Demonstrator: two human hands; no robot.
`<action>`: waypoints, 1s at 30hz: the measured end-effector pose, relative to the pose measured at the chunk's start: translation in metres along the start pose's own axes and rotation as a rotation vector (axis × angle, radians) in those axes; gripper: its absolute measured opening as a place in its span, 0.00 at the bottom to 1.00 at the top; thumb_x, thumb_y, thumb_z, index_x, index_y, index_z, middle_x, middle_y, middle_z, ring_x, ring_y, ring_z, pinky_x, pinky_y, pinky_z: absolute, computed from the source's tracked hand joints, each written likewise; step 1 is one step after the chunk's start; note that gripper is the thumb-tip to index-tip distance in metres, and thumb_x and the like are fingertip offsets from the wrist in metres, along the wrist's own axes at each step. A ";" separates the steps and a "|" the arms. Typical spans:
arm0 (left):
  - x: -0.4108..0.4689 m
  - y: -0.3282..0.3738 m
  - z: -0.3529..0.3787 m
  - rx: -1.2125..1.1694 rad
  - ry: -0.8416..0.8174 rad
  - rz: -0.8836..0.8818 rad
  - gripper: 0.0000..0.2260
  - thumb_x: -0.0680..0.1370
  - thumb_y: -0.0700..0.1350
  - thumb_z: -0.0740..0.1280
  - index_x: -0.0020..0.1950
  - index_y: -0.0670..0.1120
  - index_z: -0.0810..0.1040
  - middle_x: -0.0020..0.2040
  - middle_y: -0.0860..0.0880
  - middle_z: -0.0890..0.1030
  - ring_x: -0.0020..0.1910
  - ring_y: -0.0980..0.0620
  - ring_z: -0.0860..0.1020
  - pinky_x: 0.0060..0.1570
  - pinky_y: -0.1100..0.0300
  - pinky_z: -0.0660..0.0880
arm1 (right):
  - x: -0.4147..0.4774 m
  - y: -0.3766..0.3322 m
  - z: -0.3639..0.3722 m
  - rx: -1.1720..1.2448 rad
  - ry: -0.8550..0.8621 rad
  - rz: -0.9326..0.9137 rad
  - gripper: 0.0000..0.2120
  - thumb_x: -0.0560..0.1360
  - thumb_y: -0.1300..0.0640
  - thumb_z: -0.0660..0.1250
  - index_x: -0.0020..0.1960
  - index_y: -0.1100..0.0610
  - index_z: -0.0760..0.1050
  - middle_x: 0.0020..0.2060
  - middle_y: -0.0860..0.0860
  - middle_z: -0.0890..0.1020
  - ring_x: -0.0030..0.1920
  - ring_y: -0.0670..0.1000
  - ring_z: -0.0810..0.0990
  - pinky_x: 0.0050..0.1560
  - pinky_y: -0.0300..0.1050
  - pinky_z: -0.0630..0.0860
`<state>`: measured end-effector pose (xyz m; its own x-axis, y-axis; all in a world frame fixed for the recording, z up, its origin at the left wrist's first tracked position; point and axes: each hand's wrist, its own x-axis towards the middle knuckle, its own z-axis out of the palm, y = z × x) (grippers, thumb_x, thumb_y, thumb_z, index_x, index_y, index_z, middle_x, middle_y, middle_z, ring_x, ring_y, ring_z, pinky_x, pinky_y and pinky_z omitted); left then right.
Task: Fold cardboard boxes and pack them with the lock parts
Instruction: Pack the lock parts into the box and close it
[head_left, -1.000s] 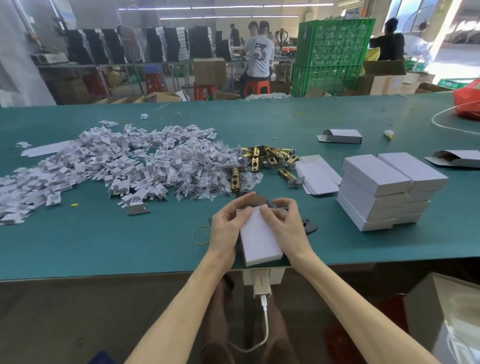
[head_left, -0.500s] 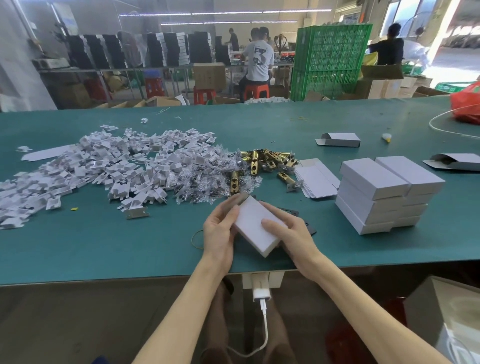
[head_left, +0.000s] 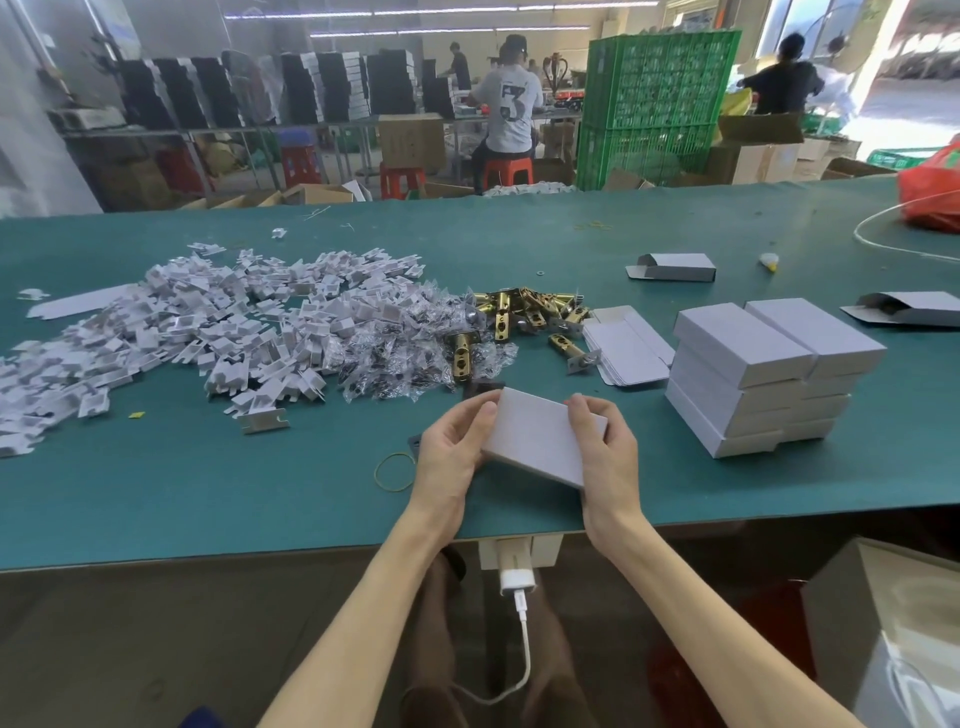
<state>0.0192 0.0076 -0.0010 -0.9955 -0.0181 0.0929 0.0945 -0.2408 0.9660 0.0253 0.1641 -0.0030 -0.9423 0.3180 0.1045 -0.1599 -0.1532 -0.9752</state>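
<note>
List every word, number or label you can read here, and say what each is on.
"3": on the back of the seated person's white shirt.
Marks above that 3: too blurred to read.
Faint marks on the brown carton: unreadable.
No print visible on the stacked boxes or the held box.

left hand bare, thumbnail short | right hand bare | forearms unsleeved to the 6 o'clock edge | blue cloth scrap at 7 o'clock
</note>
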 end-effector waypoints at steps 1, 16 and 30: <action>0.000 0.000 0.000 0.019 -0.006 0.000 0.16 0.79 0.53 0.70 0.64 0.48 0.84 0.60 0.48 0.85 0.58 0.51 0.81 0.60 0.47 0.78 | 0.000 0.000 0.000 -0.007 -0.006 0.003 0.13 0.79 0.41 0.67 0.52 0.50 0.77 0.45 0.48 0.80 0.44 0.45 0.79 0.41 0.40 0.77; 0.000 0.001 0.002 0.044 0.006 -0.048 0.14 0.78 0.55 0.74 0.61 0.52 0.85 0.58 0.46 0.86 0.54 0.51 0.80 0.63 0.38 0.77 | 0.005 -0.005 -0.002 0.075 -0.007 0.136 0.13 0.80 0.45 0.68 0.48 0.56 0.78 0.41 0.51 0.81 0.40 0.47 0.79 0.39 0.43 0.75; 0.002 -0.003 0.001 0.036 0.053 -0.018 0.13 0.83 0.51 0.68 0.65 0.51 0.84 0.58 0.51 0.87 0.54 0.55 0.83 0.50 0.55 0.82 | 0.004 -0.005 -0.003 0.042 -0.029 0.145 0.12 0.80 0.45 0.68 0.48 0.54 0.77 0.43 0.52 0.81 0.43 0.48 0.79 0.41 0.44 0.74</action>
<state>0.0175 0.0095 -0.0032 -0.9958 -0.0655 0.0633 0.0756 -0.2060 0.9756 0.0230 0.1688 0.0022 -0.9644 0.2628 -0.0304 -0.0334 -0.2350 -0.9714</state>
